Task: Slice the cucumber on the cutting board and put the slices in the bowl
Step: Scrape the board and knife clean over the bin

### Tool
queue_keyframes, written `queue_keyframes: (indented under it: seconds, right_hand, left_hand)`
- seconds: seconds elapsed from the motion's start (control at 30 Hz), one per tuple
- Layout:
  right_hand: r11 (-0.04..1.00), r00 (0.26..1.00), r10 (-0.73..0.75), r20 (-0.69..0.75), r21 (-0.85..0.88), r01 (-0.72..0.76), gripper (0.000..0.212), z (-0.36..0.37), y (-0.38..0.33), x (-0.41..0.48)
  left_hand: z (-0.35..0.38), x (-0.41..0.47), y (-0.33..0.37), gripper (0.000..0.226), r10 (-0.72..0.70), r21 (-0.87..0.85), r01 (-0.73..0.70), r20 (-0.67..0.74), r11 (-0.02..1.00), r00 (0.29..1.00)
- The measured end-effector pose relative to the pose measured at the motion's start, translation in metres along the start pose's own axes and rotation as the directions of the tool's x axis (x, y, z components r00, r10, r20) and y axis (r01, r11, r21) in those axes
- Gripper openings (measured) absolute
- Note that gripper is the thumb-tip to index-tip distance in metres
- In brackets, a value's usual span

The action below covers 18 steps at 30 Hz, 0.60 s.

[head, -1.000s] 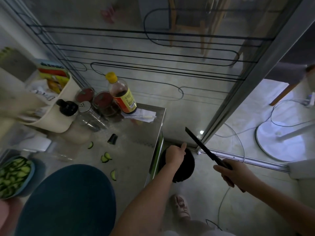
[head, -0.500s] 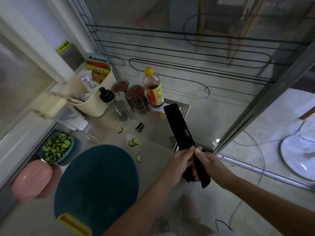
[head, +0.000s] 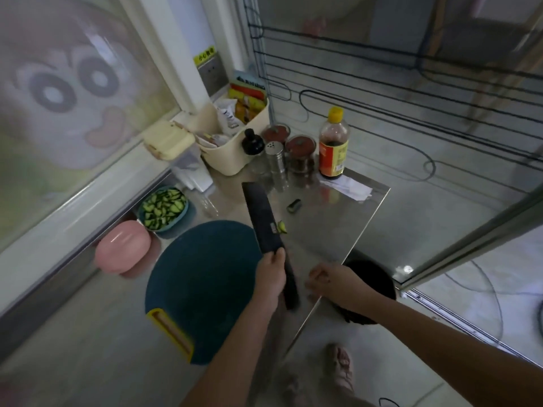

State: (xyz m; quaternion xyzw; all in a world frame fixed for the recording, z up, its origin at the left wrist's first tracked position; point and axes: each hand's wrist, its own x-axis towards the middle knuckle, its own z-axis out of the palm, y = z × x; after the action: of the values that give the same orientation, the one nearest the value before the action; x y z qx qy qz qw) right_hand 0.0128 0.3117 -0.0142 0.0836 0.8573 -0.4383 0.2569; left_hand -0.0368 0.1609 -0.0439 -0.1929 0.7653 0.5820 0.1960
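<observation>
The round dark teal cutting board [head: 202,277] with a yellow handle lies on the steel counter, nothing on it. A blue bowl [head: 182,213] full of cucumber slices sits at its far left. My left hand [head: 271,277] grips the handle of a black knife [head: 260,218], whose blade points away over the board's right edge. My right hand [head: 332,282] hovers just right of the handle with loosely curled fingers, holding nothing. A loose cucumber slice [head: 282,226] lies beside the blade. A dark cucumber end [head: 294,206] lies farther back.
A pink upturned bowl [head: 123,251] sits left of the board. A sauce bottle [head: 333,145], jars, shakers and a cream caddy [head: 232,160] line the counter's back. A black bin [head: 373,277] stands on the floor past the counter's right edge, by the glass door.
The knife passed from my right hand to my left and now sits over the counter. My right hand let go. The view swung left toward the counter.
</observation>
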Motion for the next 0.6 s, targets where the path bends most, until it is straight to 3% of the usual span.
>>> queue_keyframes:
  seconds: [0.1, 0.2, 0.3, 0.43, 0.6]
  right_hand:
    - [0.992, 0.996, -0.035, -0.085, -0.121, 0.025, 0.019, -0.014, 0.009, 0.004]
    - [0.970, 0.950, -0.078, -0.303, -0.244, 0.002, 0.018, -0.026, 0.036, 0.018]
    - [0.959, 0.910, -0.099, -0.404, -0.283, -0.021, 0.025, -0.038, 0.060, 0.031]
    - [0.934, 0.905, -0.116, -0.409, -0.355, -0.041, 0.043, -0.054, 0.078, 0.040]
    - [0.940, 0.932, -0.096, -0.350, -0.340, -0.031, 0.050, -0.058, 0.087, 0.041]
  left_hand:
    - [-0.036, 0.019, 0.017, 0.030, 0.107, 0.204, -0.082, -0.115, 0.976, 0.988]
    - [-0.056, 0.038, 0.024, 0.032, 0.236, 0.493, -0.107, -0.209, 0.864, 0.949]
    - [-0.049, 0.049, 0.021, 0.032, 0.264, 0.608, -0.092, -0.198, 0.789, 0.944]
    - [-0.032, 0.051, 0.014, 0.029, 0.279, 0.696, -0.065, -0.199, 0.715, 0.939]
    - [-0.019, 0.049, 0.015, 0.026, 0.270, 0.724, 0.012, -0.272, 0.689, 0.924]
